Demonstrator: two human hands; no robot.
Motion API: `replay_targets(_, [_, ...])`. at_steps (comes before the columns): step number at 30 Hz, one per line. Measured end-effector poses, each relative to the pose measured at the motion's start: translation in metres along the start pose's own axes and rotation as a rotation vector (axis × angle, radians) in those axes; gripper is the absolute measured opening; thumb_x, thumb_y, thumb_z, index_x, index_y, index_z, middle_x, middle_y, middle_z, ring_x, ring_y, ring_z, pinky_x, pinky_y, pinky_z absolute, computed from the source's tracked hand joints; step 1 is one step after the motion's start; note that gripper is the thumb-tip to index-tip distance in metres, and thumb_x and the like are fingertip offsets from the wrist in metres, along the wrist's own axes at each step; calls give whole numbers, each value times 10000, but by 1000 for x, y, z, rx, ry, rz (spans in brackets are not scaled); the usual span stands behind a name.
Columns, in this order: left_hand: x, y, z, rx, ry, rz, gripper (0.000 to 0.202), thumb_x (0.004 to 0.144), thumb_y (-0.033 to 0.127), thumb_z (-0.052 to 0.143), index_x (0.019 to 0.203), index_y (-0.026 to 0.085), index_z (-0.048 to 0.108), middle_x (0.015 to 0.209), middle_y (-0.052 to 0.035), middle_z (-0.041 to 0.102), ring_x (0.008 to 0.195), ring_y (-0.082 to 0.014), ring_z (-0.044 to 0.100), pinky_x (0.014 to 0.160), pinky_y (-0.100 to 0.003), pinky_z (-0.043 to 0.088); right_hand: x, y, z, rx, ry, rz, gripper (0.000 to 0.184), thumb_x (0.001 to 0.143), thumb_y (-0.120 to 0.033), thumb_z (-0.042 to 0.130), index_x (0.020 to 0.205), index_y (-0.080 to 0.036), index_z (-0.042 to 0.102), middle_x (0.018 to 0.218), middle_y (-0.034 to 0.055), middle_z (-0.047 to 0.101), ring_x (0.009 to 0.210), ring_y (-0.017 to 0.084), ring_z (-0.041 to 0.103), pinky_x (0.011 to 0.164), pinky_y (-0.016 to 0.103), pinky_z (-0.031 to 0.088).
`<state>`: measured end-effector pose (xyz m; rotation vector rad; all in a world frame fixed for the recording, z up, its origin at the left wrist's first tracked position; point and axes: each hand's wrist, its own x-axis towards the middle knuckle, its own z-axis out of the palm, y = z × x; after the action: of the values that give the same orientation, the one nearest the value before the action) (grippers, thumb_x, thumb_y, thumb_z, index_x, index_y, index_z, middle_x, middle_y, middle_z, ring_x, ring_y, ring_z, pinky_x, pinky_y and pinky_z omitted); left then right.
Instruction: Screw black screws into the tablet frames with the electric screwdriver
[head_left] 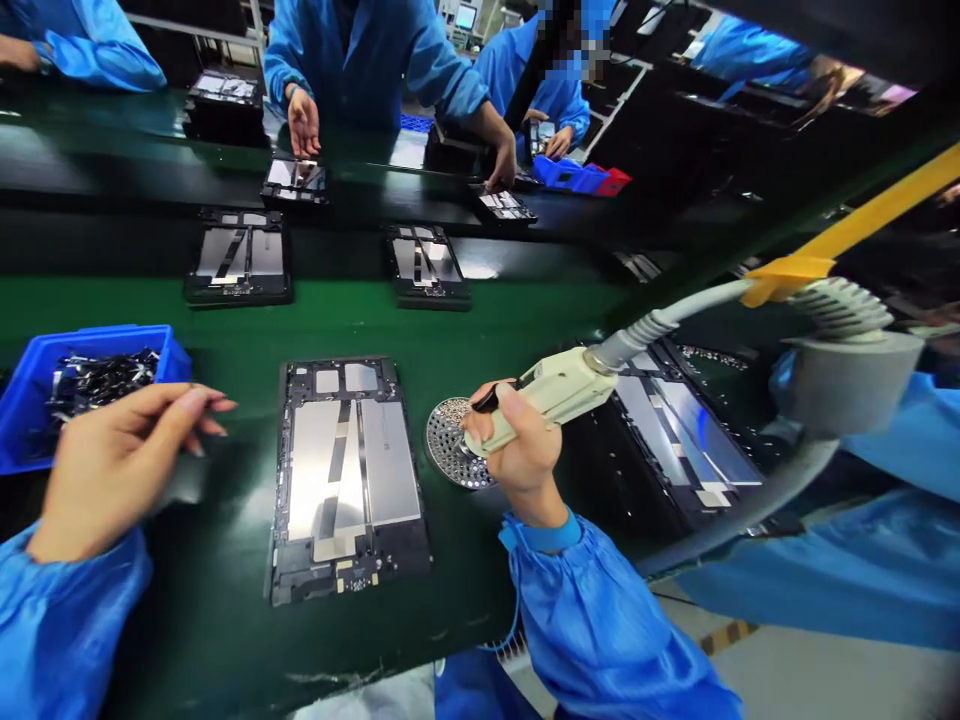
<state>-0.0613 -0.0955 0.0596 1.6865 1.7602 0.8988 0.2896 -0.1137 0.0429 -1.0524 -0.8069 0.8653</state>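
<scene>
Gripping a cream handheld tool [551, 395] on a grey hose [675, 312], the right hand [517, 440] sits just right of a tablet chassis [345, 480], partly over a perforated metal disc [450, 442]. The open left hand [124, 465] hovers left of the chassis, beside a blue bin [112, 345] of black strips [105, 385].

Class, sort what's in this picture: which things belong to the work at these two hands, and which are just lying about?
Work: hand tool in the right hand; tablet frame between the hands; blue bin beside the left hand.
Lying about: perforated disc; farther frames; yellow bracket.
</scene>
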Motion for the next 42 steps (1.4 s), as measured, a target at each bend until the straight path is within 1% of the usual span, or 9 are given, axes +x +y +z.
replay_targets(3, [-13,34,24,-188,-138,-17,445,884,616,642,1014,208,764,841,-9,783,617,-161,624,694,-349,579,0,-1,-2,-12,-39,-31,371,770,-555,800,721,-197,715,400,-69,469,349,107,459,416,274,436])
replay_targets(7, [-18,41,44,-338,-285,-43,499,806,608,678,1085,197,726,791,-47,780,568,-185,631,584,-343,589,1,-1,-4,-29,-41,-65,370,789,-552,786,717,-194,728,407,-66,469,355,107,467,442,279,465])
replay_targets(13, [-21,32,45,-362,-270,-26,390,807,613,695,796,225,739,784,-64,770,623,-193,656,581,-313,595,1,2,-5,-34,-51,-49,372,791,-561,770,709,-200,736,402,-72,430,373,107,453,484,291,490])
replay_targets(19, [-18,25,46,-369,-243,-3,386,852,597,672,855,219,753,780,-54,762,623,-185,655,565,-288,568,1,0,-6,-44,-50,-49,394,783,-583,787,708,-202,719,408,-77,445,372,113,456,482,302,502])
replay_targets(24, [-18,27,46,-403,-194,-52,395,821,536,716,1029,201,702,750,-46,765,602,-189,656,521,-278,532,1,1,-4,-54,-49,-53,396,774,-566,800,678,-193,709,396,-71,461,357,111,461,439,281,447])
replay_targets(29, [-19,26,48,-383,-214,-63,313,798,506,734,824,194,741,769,-53,774,637,-179,664,557,-268,519,3,0,-2,-59,-21,-60,413,734,-592,809,686,-188,733,387,-76,446,350,109,448,459,291,480])
replay_targets(33, [-22,26,57,-359,-191,42,249,785,455,749,760,209,780,744,-25,758,655,-167,641,616,-274,482,-1,-19,0,-48,-33,-97,443,723,-637,788,665,-202,728,390,-72,438,336,116,422,413,282,409])
replay_targets(37, [-26,28,71,-391,-241,117,157,804,342,748,741,205,792,768,-17,772,723,-167,663,697,-275,483,-31,-46,18,34,-205,-131,377,784,-567,750,753,-193,789,405,-56,450,360,123,446,461,286,439])
replay_targets(42, [-28,28,84,-357,-282,130,99,838,175,759,748,189,800,741,1,750,671,-134,624,703,-261,459,-86,-60,48,69,-596,66,361,861,-540,728,925,-197,823,469,-37,496,411,128,457,479,283,401])
